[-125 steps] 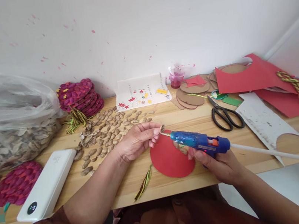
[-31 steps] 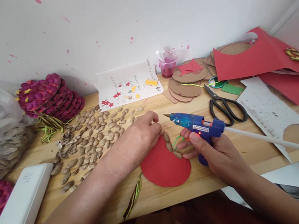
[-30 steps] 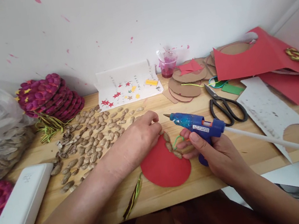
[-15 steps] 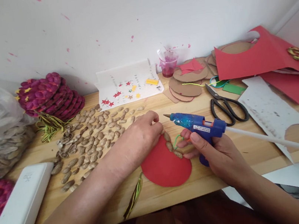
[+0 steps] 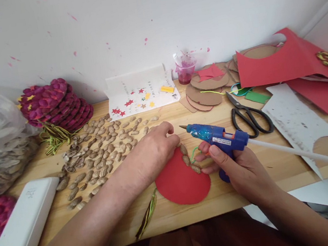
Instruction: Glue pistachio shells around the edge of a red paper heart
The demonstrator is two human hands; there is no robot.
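Red circle (image 5: 182,184) lies partly under curled left hand (image 5: 162,143) — hold hidden; right hand (image 5: 243,173) grips glue gun (image 5: 215,135) — table edge (image 5: 193,218) near circle.

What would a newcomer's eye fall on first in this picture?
Probably the blue glue gun in the right hand, near the middle. Beside it lies the red disc, with peanut shells along its upper right edge. At the back left, a stack of purple discs stands out.
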